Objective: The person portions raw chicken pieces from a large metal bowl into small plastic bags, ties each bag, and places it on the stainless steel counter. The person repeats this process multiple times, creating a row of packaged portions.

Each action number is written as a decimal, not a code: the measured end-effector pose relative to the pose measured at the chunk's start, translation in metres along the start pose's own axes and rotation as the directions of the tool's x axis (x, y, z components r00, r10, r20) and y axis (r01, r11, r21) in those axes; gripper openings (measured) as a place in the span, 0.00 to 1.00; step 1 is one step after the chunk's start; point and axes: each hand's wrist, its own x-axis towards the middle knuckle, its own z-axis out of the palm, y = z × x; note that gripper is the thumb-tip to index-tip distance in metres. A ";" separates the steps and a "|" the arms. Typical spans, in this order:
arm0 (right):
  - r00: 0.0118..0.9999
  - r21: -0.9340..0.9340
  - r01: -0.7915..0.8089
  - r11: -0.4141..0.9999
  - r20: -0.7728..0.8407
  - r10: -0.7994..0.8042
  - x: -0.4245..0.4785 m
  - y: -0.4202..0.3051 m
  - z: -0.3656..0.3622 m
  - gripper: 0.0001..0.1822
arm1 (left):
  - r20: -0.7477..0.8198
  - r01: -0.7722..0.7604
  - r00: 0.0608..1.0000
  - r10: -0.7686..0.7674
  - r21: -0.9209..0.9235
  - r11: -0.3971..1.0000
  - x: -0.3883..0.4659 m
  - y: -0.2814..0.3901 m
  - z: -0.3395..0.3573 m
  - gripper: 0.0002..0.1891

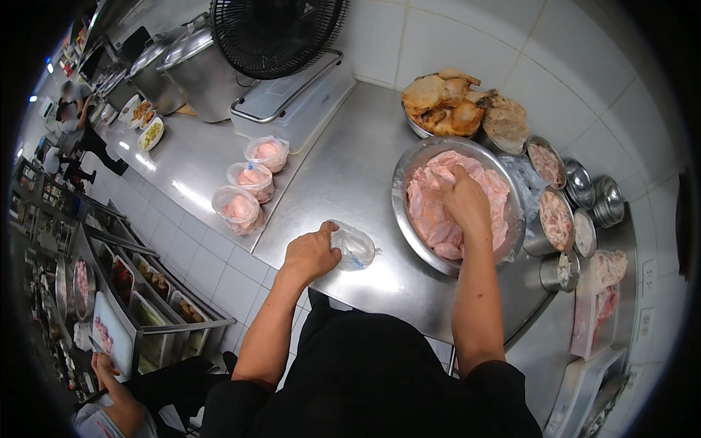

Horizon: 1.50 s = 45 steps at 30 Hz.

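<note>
My left hand (pixel 312 253) grips the open rim of a clear plastic bag (pixel 355 247), which rests on the steel worktop (pixel 350 142). No meat shows inside this bag. On the right, my right hand (pixel 468 201) reaches into a large steel bowl (pixel 401 230) of raw, skin-on chicken pieces (pixel 430 216). Its fingertips are down among the meat, so their grip is hidden. Left of the bag stand several bags in a row, each filled with raw meat: a near bag (pixel 239 211), a middle bag (pixel 251 180) and a far bag (pixel 267 152).
Cooked chickens (pixel 443 104) fill a bowl behind mine. Steel containers of meat (pixel 557 219) line the tiled wall. A lidded plastic bin (pixel 296 98) and a black fan (pixel 279 33) stand at the back. At lower left, a co-worker's hand (pixel 103 364) holds a knife at a cutting board (pixel 112 339).
</note>
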 end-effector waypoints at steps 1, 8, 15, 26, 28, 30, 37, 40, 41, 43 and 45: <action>0.998 -0.029 -0.012 0.999 0.055 0.014 0.005 0.000 0.005 0.25 | 0.001 -0.003 1.000 0.003 0.000 1.000 0.000 0.001 -0.001 0.29; 0.961 -0.209 0.111 0.972 0.272 -0.051 0.015 -0.005 0.063 0.31 | -0.023 -0.010 1.000 0.009 -0.034 0.999 0.000 -0.004 0.005 0.29; 0.990 0.019 0.074 0.997 0.117 -0.075 0.011 -0.005 0.045 0.27 | -0.049 -0.021 0.999 0.016 -0.104 0.994 -0.001 -0.015 0.012 0.29; 0.722 0.288 0.382 0.878 0.500 -0.478 -0.066 -0.073 0.109 0.15 | 0.114 -0.128 0.983 0.147 -0.160 0.979 0.011 -0.026 0.011 0.33; 0.728 0.210 0.457 0.864 0.470 -0.499 -0.069 -0.070 0.128 0.11 | 0.083 -0.141 0.985 0.153 -0.131 0.981 0.010 -0.024 0.015 0.35; 0.719 0.176 0.572 0.801 0.362 -0.593 -0.073 -0.070 0.136 0.07 | 0.054 -0.147 0.986 0.156 -0.144 0.979 0.010 -0.021 0.017 0.36; 0.764 0.099 0.579 0.809 0.281 -0.581 -0.047 -0.043 0.051 0.14 | 0.072 -0.111 0.989 0.128 -0.209 0.972 0.005 -0.026 0.008 0.34; 0.961 -0.254 0.239 0.937 0.204 -0.190 -0.004 0.001 0.005 0.14 | 0.044 -0.131 0.989 0.141 -0.185 0.974 0.000 -0.026 0.008 0.34; 0.965 -0.358 0.192 0.914 0.239 -0.109 0.009 0.027 -0.001 0.14 | 0.032 -0.148 0.987 0.156 -0.177 0.973 -0.001 -0.025 0.009 0.34; 0.971 -0.475 0.141 0.868 0.238 -0.027 0.018 0.060 0.019 0.14 | 0.016 -0.170 0.985 0.174 -0.131 0.977 -0.003 -0.020 0.010 0.34; 0.980 -0.503 0.141 0.853 0.191 -0.050 0.018 0.065 0.038 0.15 | 0.001 -0.161 0.987 0.161 -0.058 0.985 -0.009 -0.016 0.009 0.34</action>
